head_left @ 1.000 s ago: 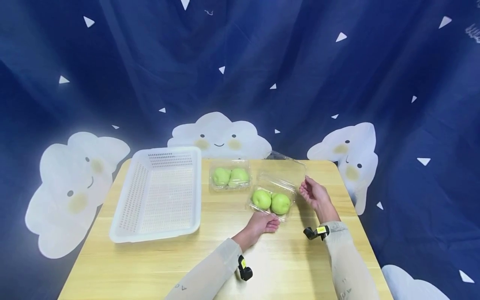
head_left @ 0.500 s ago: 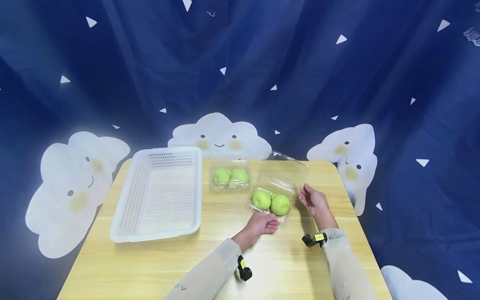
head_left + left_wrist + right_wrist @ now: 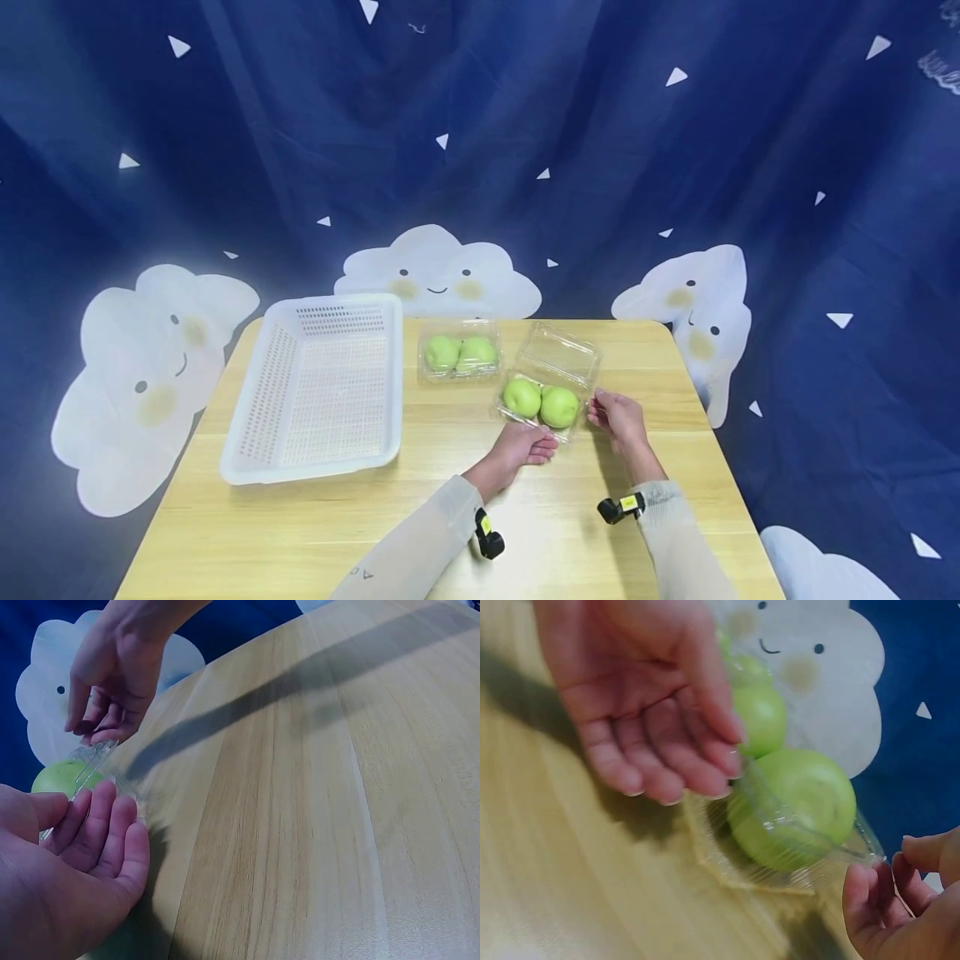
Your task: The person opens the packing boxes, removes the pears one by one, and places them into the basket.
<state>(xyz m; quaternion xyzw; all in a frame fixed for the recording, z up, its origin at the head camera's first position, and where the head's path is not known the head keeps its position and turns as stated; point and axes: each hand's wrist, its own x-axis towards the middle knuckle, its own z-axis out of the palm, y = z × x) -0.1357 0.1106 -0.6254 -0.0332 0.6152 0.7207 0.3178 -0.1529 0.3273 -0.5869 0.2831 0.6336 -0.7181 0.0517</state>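
Observation:
A clear plastic clamshell box (image 3: 576,422) with two green apples (image 3: 559,407) inside lies near the table's right half. Its lid (image 3: 564,354) is folded back flat behind it. At the front rim, my left hand (image 3: 519,448) pinches the plastic between thumb and fingers. My right hand (image 3: 621,419) is at the box's right side, thumb and fingertips pinching the rim corner, as the right wrist view shows. Behind and to the left stands a second clear box (image 3: 461,329), lid closed, also holding two green apples (image 3: 477,356).
A white perforated plastic basket (image 3: 395,392) stands on the left of the wooden table (image 3: 315,533). A dark blue curtain (image 3: 480,100) with clouds hangs behind the table's far edge.
The box's lid has dropped back from its raised position to lie behind the box. My right hand has moved down and nearer, from the lid's edge to the box's right rim. My left hand stays put.

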